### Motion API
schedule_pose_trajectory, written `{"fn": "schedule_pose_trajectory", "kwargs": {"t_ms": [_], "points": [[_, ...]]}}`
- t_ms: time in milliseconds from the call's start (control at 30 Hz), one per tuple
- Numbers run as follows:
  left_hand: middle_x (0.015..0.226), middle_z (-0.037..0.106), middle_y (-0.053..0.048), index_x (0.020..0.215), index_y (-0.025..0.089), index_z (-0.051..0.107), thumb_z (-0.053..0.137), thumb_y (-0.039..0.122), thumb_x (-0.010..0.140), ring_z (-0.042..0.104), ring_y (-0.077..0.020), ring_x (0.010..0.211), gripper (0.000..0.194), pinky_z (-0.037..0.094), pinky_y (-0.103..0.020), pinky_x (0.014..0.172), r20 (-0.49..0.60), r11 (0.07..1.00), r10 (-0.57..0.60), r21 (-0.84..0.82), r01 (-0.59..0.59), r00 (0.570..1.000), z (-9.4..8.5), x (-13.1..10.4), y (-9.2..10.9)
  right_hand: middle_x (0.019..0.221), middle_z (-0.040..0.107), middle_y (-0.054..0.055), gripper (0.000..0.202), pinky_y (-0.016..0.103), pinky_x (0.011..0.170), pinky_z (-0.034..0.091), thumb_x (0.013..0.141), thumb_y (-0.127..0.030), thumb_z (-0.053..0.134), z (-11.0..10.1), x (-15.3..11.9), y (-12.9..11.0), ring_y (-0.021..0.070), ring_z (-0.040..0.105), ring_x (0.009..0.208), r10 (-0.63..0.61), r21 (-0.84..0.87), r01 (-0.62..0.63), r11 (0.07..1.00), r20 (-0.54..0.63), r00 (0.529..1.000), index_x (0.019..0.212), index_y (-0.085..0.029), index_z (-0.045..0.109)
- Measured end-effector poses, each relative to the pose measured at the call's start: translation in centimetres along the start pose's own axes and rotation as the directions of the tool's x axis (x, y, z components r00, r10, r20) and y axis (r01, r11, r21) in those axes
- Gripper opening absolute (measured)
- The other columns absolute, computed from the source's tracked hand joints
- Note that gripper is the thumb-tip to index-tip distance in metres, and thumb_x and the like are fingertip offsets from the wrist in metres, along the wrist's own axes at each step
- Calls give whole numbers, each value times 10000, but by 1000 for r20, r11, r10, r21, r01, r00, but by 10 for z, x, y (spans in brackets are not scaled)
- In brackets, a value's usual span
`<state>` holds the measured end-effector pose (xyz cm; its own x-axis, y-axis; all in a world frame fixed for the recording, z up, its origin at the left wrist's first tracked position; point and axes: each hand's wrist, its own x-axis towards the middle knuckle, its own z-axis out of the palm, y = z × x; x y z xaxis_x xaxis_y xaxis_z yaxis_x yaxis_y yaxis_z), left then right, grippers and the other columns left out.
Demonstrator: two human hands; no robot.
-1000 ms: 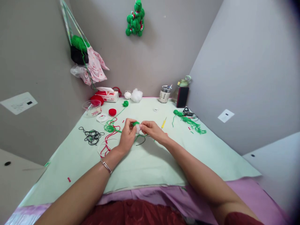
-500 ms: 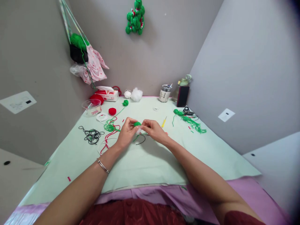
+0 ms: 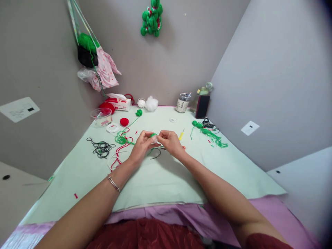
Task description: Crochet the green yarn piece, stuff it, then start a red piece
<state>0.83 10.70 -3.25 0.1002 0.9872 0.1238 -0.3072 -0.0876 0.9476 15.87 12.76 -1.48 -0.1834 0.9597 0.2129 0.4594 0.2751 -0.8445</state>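
Note:
Near the middle of the table, my left hand (image 3: 140,148) is closed around a small green crocheted piece (image 3: 153,135). White stuffing (image 3: 155,139) shows at the piece's near side, between the two hands. My right hand (image 3: 170,141) pinches at the stuffing and the edge of the piece, its fingertips close to those of my left hand. A dark strand (image 3: 156,154) curls on the cloth just below the hands. Green yarn (image 3: 120,138) and red yarn (image 3: 119,150) lie to the left of my left hand.
Black cord (image 3: 101,148), a clear bowl (image 3: 101,118) and a red ball (image 3: 124,121) are at left. Behind stand a tissue box (image 3: 121,103), white fluff (image 3: 151,103), a pen tin (image 3: 182,103) and a phone (image 3: 202,107). A yellow-handled hook (image 3: 181,136) and green tassels (image 3: 214,135) are at right.
The green piece has turned in my fingers, and less green shows now. Both hands have shifted slightly, with the fingertips still together at the stuffing. The view has moved a little.

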Motion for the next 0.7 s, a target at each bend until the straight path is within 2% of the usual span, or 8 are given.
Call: {"fn": "schedule_pose_trajectory", "kwargs": {"t_ms": [67,200,300,367,533,700], "points": [[850,663,14,957,189,562,754,341,753,677,-144,777,319,615,-372,812,5,1000,5,7,-5,1000,-1,-1,1,548,398,-63,289,255,529,251,831,-408,555,-3,1,-1,109,324,544,-9,16,8,1000,26,1000,630,-209,493],[780,610,51,907,197,534,753,281,728,616,-109,661,296,606,-306,686,-65,998,33,50,-29,997,-4,5,-4,601,454,-52,252,256,566,278,857,-372,530,-3,-7,-9,116,371,589,-69,28,66,997,105,992,672,-202,524],[708,571,65,856,197,538,714,197,704,560,-93,607,233,533,-212,574,-132,995,53,85,-42,990,-7,12,-10,616,488,-53,179,258,578,269,820,-315,576,3,-14,-13,120,393,608,-89,18,88,996,115,989,688,-207,523],[685,565,64,832,198,542,693,180,699,551,-96,592,202,504,-197,538,-150,995,49,92,-36,987,-8,14,-12,613,500,-52,165,256,572,268,799,-302,589,9,-15,-12,120,399,603,-76,24,74,997,104,992,682,-208,519],[733,625,42,889,202,552,680,246,757,641,-129,649,189,594,-303,670,-75,999,-12,40,15,997,-6,8,-7,581,512,-44,233,243,550,301,802,-371,568,13,-4,1,117,422,573,5,83,-11,996,76,997,646,-204,518],[859,674,7,992,191,582,758,341,768,708,-149,773,321,602,-353,817,12,1000,-15,18,15,1000,-6,1,1,550,437,-61,335,245,527,284,800,-476,591,4,1,3,102,345,534,41,140,-49,989,60,997,624,-210,489]]}}
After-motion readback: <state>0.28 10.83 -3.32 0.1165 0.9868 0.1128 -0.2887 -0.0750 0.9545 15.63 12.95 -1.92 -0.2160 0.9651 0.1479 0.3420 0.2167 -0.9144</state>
